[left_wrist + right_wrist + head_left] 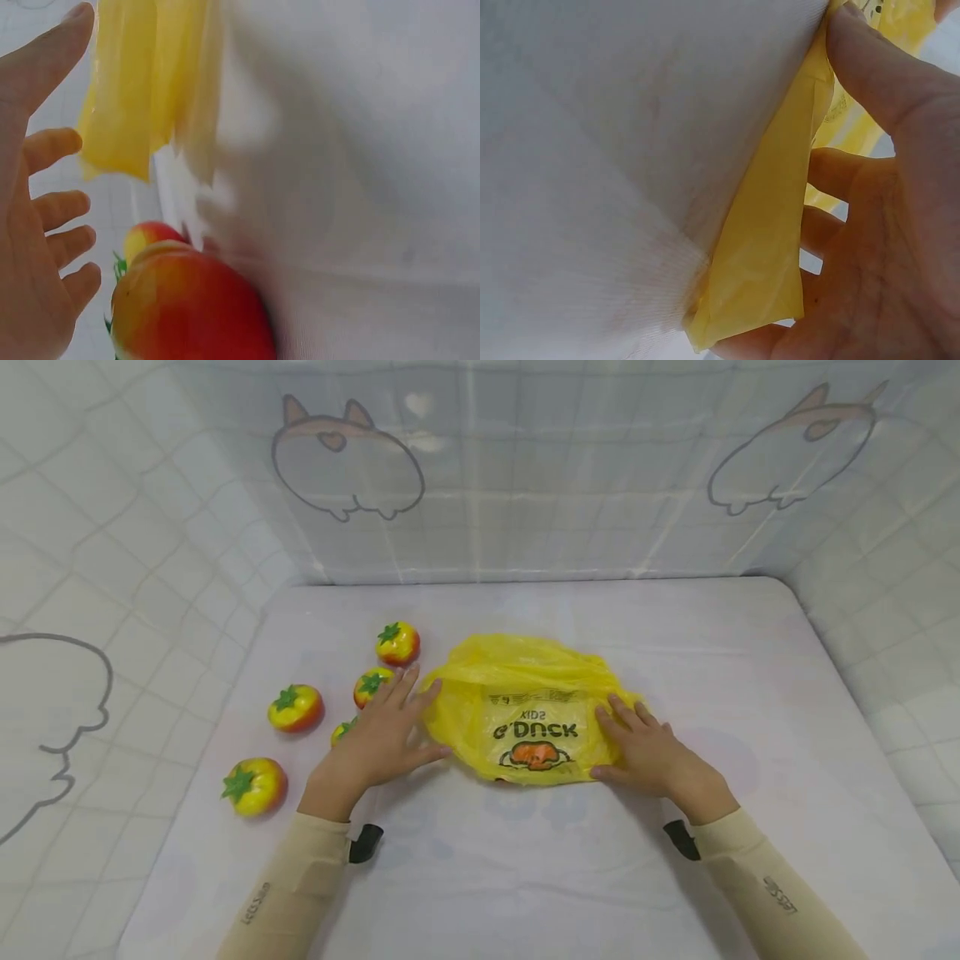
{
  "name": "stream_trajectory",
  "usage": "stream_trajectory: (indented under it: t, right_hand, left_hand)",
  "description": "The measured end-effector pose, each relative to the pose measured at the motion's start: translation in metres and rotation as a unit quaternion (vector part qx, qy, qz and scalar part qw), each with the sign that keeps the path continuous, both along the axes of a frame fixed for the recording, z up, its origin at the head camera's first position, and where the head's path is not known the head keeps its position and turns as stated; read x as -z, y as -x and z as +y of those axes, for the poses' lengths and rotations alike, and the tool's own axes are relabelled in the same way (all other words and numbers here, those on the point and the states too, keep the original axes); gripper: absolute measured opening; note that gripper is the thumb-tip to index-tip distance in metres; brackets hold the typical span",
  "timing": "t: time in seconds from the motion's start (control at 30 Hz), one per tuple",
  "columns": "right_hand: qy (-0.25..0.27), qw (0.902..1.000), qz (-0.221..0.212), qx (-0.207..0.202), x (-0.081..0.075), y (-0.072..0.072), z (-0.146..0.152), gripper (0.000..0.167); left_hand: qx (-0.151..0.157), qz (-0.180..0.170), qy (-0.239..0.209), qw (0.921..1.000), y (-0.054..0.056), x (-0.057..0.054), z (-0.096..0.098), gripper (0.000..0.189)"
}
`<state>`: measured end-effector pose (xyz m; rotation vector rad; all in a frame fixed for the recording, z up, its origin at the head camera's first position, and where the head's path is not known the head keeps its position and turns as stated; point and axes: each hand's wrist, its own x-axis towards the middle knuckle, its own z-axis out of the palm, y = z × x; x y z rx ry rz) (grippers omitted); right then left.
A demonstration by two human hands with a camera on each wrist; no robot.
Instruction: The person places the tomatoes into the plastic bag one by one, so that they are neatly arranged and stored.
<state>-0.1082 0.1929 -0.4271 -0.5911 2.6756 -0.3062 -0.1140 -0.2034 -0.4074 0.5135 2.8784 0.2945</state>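
Observation:
A yellow plastic bag [540, 668] lies spread on the table, its printed duck and lettering upside down in the head view. At its left end is my left hand [382, 735], fingers spread; whether the fingertips touch the plastic I cannot tell. In the left wrist view the palm [34, 255] holds nothing. My right hand [648, 752] rests its spread fingers on the bag's right end. The right wrist view shows the thumb [877, 75] along the bag's edge [765, 240]. Partly behind my left hand are two tomato-like fruits, one nearer the fingertips [368, 691], one lower [342, 732].
More such yellow-and-red fruits with green tops lie to the left: one at the back [398, 645], one at mid-left [297, 708], one nearer the front [258, 787]. A pale cloth covers the table [525, 868]. Tiled-pattern sheeting [555, 477] stands behind and at both sides.

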Motion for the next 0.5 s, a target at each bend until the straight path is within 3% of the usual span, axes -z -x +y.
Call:
stream_trajectory:
  t: [0.23,0.5]
  right_hand:
    - [-0.004,1.0,0.0,0.004,-0.001,0.0,0.001,0.094]
    - [-0.003,1.0,0.001,0.006,0.002,0.0,0.0,0.096]
  left_hand:
    - [-0.003,0.014,-0.024,0.9996,-0.004,-0.01,-0.011,0.104]
    - [-0.053,0.019,-0.048,0.9972,-0.012,-0.021,-0.038,0.102]
